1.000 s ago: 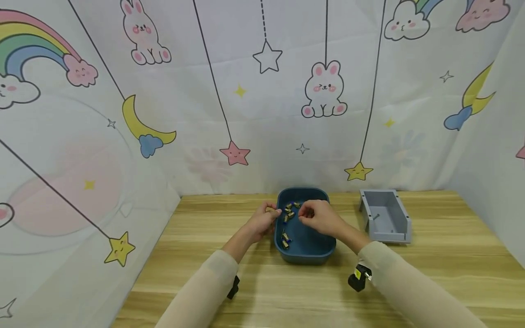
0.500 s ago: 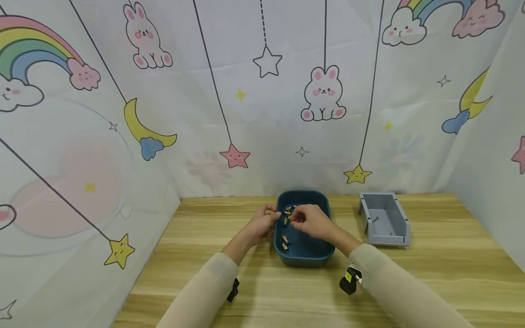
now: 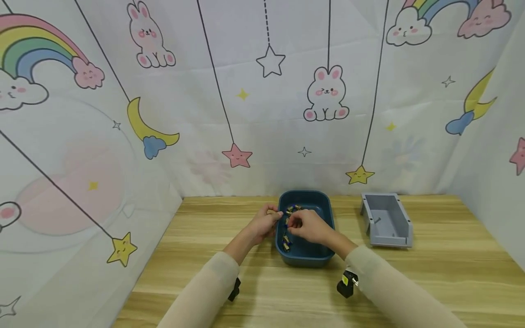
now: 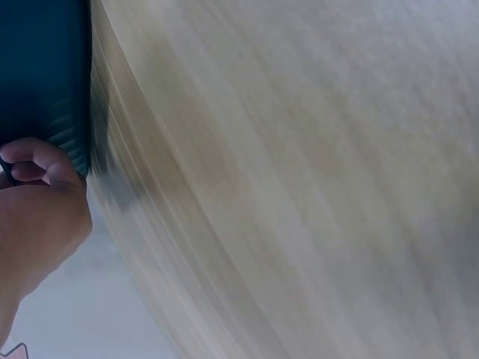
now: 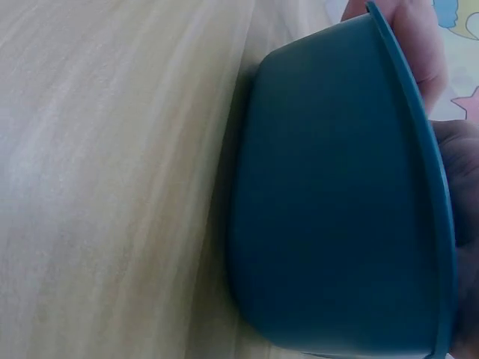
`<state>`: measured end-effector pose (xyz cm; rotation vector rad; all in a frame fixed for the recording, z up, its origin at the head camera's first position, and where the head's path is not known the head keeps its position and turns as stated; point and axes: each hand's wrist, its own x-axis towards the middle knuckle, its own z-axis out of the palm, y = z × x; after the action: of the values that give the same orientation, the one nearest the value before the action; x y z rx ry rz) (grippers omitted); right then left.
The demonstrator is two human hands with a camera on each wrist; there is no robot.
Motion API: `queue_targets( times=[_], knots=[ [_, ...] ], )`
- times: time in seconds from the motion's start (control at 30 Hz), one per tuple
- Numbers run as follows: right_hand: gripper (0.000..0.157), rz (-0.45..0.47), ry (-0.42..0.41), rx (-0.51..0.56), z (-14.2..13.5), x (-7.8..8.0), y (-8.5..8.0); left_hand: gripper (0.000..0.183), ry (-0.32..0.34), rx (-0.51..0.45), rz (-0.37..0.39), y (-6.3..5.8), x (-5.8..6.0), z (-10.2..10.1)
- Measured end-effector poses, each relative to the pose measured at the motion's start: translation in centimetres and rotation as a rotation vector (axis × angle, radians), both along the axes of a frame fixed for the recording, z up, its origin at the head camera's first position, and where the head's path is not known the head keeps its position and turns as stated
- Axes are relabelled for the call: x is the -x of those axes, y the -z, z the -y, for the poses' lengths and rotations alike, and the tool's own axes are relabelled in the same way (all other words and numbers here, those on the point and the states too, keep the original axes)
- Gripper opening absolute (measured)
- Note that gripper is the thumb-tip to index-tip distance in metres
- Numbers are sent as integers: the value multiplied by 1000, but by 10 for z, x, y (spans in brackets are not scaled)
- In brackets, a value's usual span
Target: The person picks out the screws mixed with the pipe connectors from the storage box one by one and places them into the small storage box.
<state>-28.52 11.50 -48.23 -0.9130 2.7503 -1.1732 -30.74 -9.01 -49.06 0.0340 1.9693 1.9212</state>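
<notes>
A dark blue plastic bin [image 3: 305,259] stands on the table with several small brass-and-blue pieces [image 3: 286,246] lying along its left side. My left hand [image 3: 262,224] grips the bin's left rim, thumb over the edge; the left wrist view shows the left hand's curled fingers [image 4: 41,157] at the rim. Inside the bin my right hand [image 3: 311,226] is lowered, thumb and fingers bent together at the pieces. Whether a piece is between those fingertips is too small to tell. The right wrist view shows the bin's outer wall [image 5: 337,194], which hides the right fingertips.
To the right of the blue bin stands a grey open-fronted bin [image 3: 387,223] with a small screw-like piece [image 3: 377,220] in it. A printed cloth [image 3: 262,114] hangs behind the wooden table [image 3: 213,214] and along both sides.
My right hand has moved left and slightly down toward the pieces along the bin's left side. The left hand keeps its grip on the rim. The head view has shifted slightly.
</notes>
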Motion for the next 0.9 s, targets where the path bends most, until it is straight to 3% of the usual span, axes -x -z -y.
queue_targets(
  times=[0.37, 0.9],
  knots=[
    [7, -11, -31, -43, 2, 1, 11, 35, 28, -13, -1, 2, 1, 1],
    [10, 28, -22, -88, 5, 0, 15, 32, 26, -20, -5, 4, 1, 2]
  ],
)
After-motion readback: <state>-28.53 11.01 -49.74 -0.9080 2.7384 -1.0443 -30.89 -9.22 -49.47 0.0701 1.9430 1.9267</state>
